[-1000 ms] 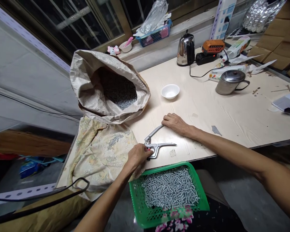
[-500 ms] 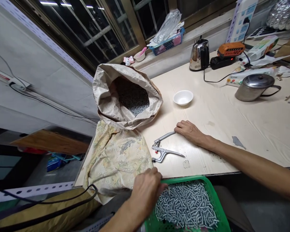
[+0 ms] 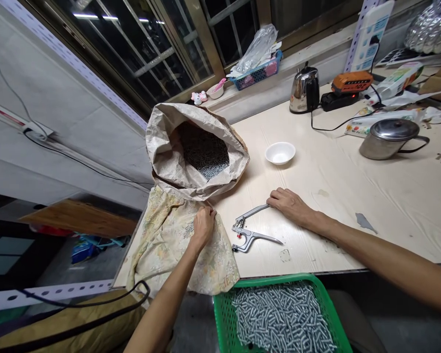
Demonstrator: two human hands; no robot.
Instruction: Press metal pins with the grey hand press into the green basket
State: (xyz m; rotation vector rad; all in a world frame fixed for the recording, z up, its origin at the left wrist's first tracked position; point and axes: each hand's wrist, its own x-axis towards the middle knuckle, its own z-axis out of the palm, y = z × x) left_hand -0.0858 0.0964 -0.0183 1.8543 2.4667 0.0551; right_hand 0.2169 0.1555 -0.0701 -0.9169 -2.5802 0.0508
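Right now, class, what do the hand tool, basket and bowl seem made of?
Hand tool: probably metal, grey with a dull sheen. Basket: likely moulded plastic, glossy, with even perforations in its wall. Bowl: smooth white finish; plastic or ceramic, the look leaves open.

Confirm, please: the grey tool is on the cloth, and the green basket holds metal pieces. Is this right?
No: the tool is on the table beside the cloth, as the head view shows; the green basket holds metal pieces.

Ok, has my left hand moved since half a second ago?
Yes: judged against the sack, your left hand has moved toward it, away from the edge of the green basket, and is now over the patterned cloth.
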